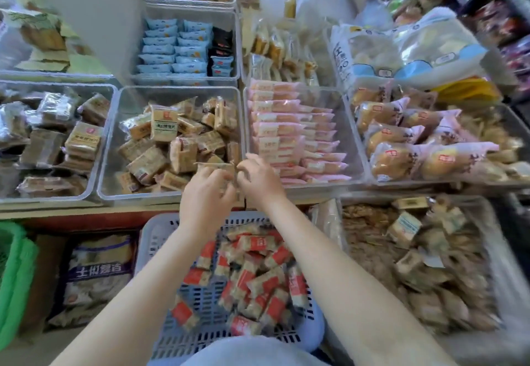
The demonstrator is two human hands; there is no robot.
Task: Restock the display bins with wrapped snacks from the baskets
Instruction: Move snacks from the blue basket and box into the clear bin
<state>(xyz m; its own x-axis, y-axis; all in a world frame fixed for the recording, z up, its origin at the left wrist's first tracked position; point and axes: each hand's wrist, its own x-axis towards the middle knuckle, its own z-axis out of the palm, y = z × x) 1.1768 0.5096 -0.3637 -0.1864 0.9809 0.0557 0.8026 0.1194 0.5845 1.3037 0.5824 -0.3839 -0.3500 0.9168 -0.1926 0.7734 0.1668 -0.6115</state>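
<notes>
Snack (218, 165) — long axis left-right, flat.

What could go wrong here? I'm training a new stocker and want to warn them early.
Both hands, left hand and right hand, pinch a brown snack packet over the front right corner of the clear bin; let go carelessly and it may slip over the rim. The pink-wrapped rows sit in the neighbouring bin, so packets could get mixed. The forearms also cross the lavender basket and could knock it.
</notes>
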